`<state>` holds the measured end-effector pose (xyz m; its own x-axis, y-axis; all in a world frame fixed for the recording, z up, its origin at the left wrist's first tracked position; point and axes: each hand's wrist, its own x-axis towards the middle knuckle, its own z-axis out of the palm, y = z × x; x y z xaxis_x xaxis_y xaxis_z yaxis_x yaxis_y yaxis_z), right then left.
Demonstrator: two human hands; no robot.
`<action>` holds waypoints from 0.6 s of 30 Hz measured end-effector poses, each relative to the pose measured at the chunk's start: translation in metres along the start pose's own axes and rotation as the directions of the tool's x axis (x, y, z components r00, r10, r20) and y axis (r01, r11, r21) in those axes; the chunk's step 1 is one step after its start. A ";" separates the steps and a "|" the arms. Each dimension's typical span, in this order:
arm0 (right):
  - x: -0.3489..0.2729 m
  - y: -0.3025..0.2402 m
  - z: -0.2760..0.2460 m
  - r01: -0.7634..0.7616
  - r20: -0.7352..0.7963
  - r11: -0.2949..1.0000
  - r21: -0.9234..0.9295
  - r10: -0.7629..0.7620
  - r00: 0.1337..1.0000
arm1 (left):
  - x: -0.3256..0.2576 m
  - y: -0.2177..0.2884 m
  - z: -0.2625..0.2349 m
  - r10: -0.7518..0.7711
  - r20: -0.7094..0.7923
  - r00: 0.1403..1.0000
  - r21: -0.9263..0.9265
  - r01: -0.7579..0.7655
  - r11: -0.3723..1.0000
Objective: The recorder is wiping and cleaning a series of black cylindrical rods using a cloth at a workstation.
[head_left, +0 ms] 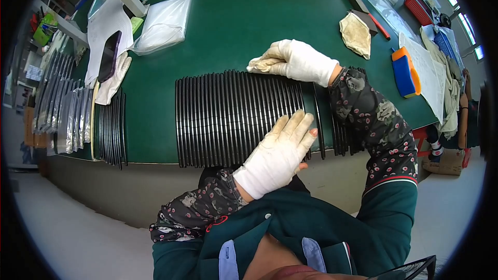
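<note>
A wide row of slim, glossy black rods (228,116) lies side by side across the near part of the green table. My left hand (275,155), in a white glove with some fingertips bare, lies over the row's right part with its fingers stretched out. At the far ends of the rods is my right hand (295,62), also gloved, with its fingers bent and pressed together; what they hold, if anything, is hidden. One single black rod (319,124) lies apart, just right of the row. More black rods (345,135) lie beyond it, partly under my right sleeve.
On the left are a smaller group of black rods (111,129), bagged rods (75,116), a loose glove (114,80), a phone (109,56) and a clear plastic bag (165,23). To the right lie a beige cloth (355,35) and a blue-orange holder (405,72). The green table (233,15) extends behind.
</note>
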<state>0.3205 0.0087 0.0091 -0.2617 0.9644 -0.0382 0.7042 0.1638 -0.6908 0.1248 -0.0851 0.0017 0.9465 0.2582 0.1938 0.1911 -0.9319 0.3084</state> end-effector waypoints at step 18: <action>-0.026 -0.041 0.036 0.544 0.031 0.769 -0.335 -0.568 0.822 | -0.025 -0.001 -0.014 0.247 0.224 0.943 -0.085 -0.234 0.969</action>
<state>0.2751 -0.0302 0.0123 -0.6360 0.6933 0.3388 0.6205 0.7205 -0.3097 0.0967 -0.0871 0.0100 0.9978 -0.0442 0.0500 -0.0583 -0.9412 0.3328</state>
